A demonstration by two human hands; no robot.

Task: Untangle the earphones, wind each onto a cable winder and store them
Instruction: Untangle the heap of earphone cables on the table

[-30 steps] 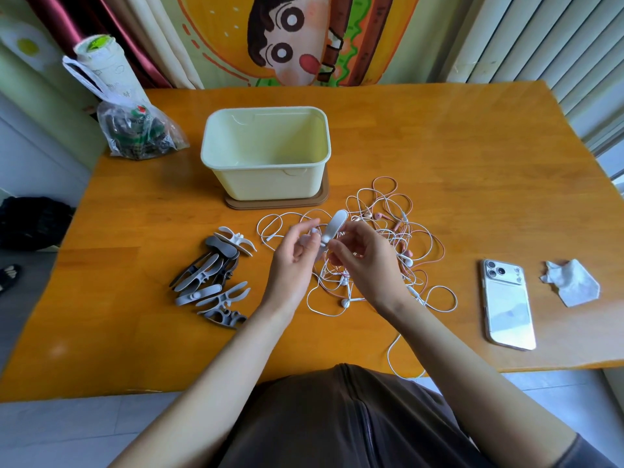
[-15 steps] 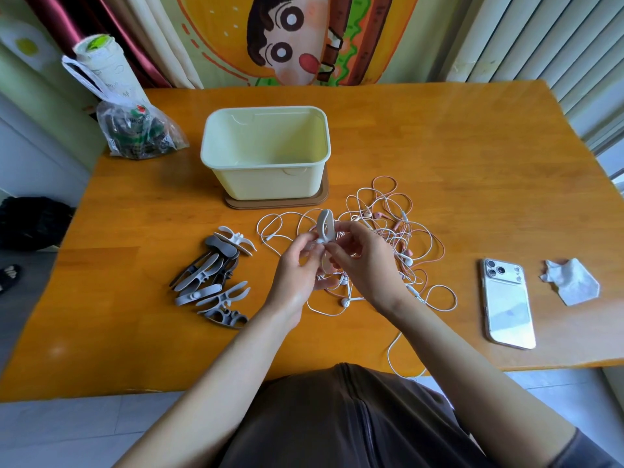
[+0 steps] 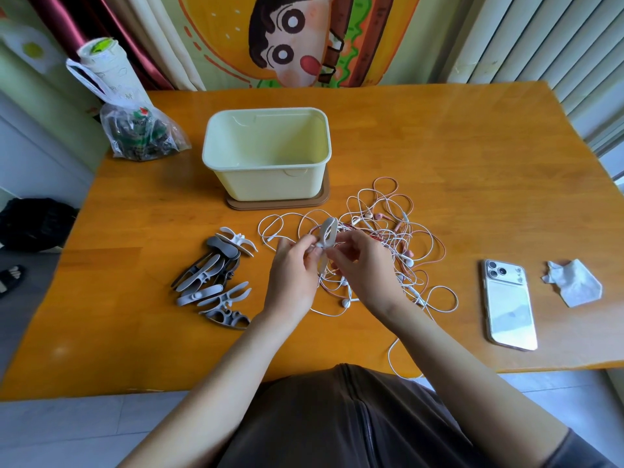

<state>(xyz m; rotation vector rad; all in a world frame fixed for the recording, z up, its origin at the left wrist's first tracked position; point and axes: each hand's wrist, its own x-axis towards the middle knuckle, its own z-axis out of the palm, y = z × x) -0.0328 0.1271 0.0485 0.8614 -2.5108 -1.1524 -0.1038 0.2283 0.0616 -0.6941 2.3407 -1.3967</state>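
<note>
- While you hold both hands just above the surface (image 3: 456, 157), the pale grey cable winder (image 3: 328, 231) stands nearly upright between them, over the near left edge of the earphones (image 3: 388, 238). My guess is you have lifted it so that you can see its slot as you feed the cord.
- Your left hand (image 3: 292, 275) pinches the winder's lower part with thumb and fingertips, which steadies it.
- Your right hand (image 3: 363, 268) curls its fingers against the winder's middle from the other side. A white cord seems to meet the winder there, but it is too fine to tell whether it sits in the slot.
- The earphones, white and pink, lie in one loose knot under and beyond your right hand. One white cord trails off the near edge towards your lap. Judged from that, the work is at an early stage.
- The spare winders (image 3: 216, 282) lie heaped just left of your left hand, within easy reach for the next pair.
- The cream tub (image 3: 266, 111) stands open behind the knot on a brown tray (image 3: 324, 197), ready for the wound sets.
- The phone (image 3: 510, 305) and the crumpled tissue (image 3: 574, 282) lie well apart to the right, and a plastic bag (image 3: 141, 136) sits at the far left corner.
</note>
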